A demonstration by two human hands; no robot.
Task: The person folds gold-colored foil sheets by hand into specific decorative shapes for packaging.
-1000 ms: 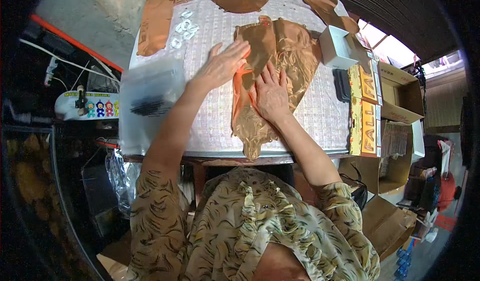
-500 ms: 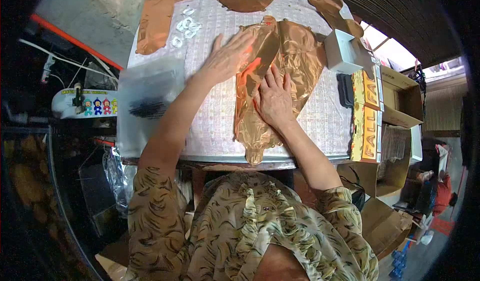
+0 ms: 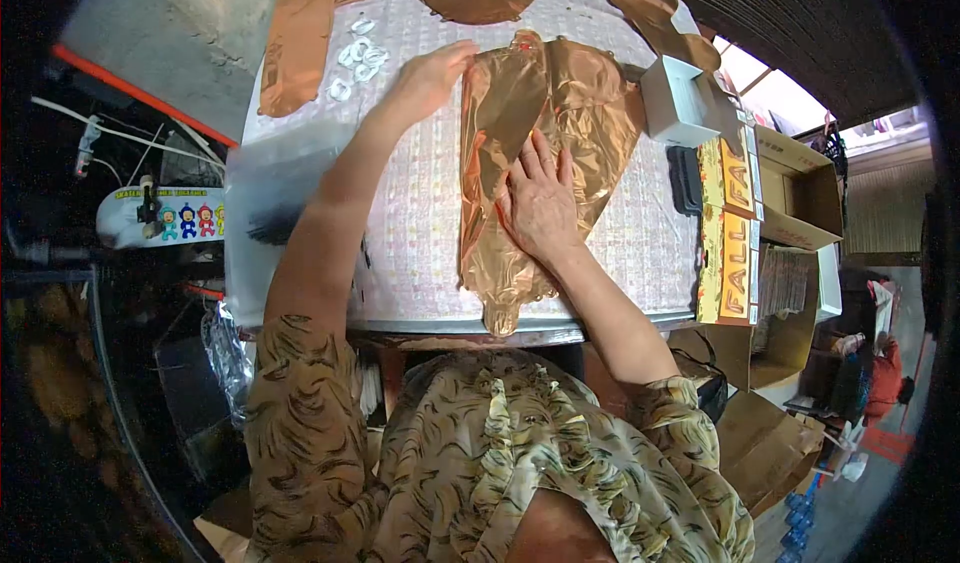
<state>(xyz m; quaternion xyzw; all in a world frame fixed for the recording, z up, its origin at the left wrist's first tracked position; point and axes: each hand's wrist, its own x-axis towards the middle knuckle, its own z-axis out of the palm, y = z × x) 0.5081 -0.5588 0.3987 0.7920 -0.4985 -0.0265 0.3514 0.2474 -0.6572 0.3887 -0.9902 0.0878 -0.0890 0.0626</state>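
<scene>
You are working at a table [image 3: 420, 253] spread with a pale patterned cloth, and the copper foil balloon [image 3: 590, 113] is lying flat at its middle, its narrow tail reaching the near edge. Left of the balloon a clear plastic bag [image 3: 280, 213] is hanging over the table's side. Right of it yellow boxes [image 3: 735, 233] lettered FALL are standing in a row, with a small white box [image 3: 675, 98] just beyond them. A second ago your left hand [image 3: 430, 75] was pressing flat on the balloon's left flap. Now it is sliding up to the flap's top corner, fingers curled and seemingly pinching the foil edge, so the flap is lying doubled over and showing creased, glossy copper. Your right hand [image 3: 540, 203] is resting on the balloon's centre, fingers spread and gripping nothing. Up and left of the balloon, small white rings [image 3: 355, 58] are lying loose.
</scene>
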